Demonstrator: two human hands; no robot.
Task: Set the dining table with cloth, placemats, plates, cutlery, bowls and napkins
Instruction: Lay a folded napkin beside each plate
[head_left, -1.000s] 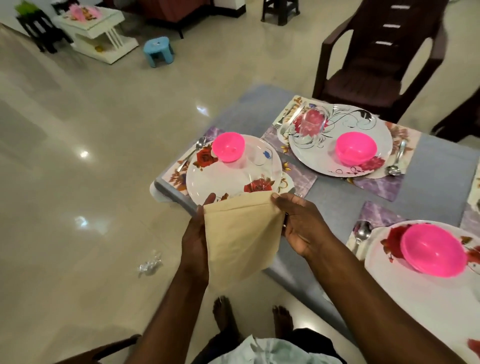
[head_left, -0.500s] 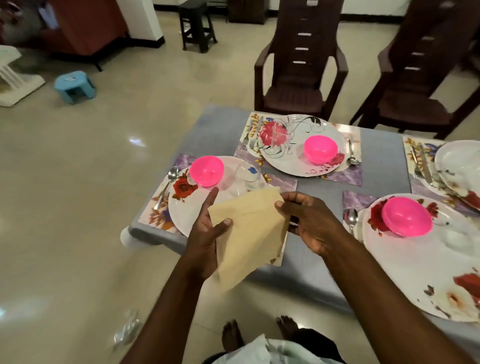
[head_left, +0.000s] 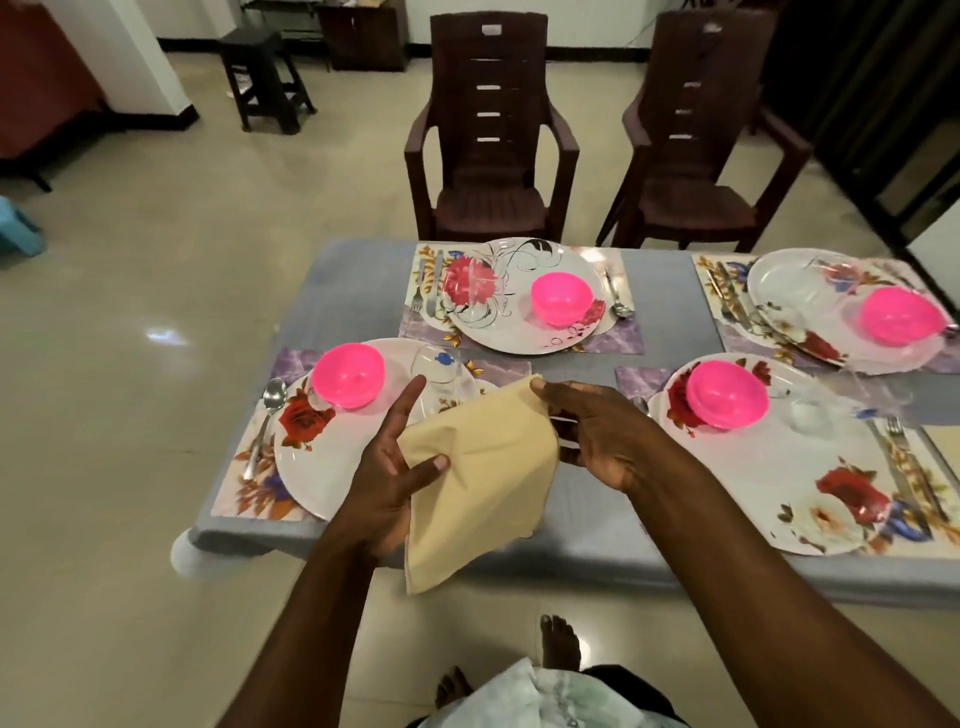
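Head view, dining table setting:
- Beige napkin (head_left: 478, 467) held in the air over the near table edge, between 2 place settings.
- Left hand (head_left: 387, 478): thumb pinches the napkin's left side, forefinger straight.
- Right hand (head_left: 597, 436): fingertips pinch the napkin's upper corner.
- Grey tablecloth (head_left: 670, 296) carries 4 placemats, 4 plates and 4 pink bowls.
- 2 brown chairs stand beyond the table.

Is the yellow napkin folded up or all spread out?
Folded. The napkin hangs as a layered, pointed shape, gripped by the left hand and pinched by the right hand.
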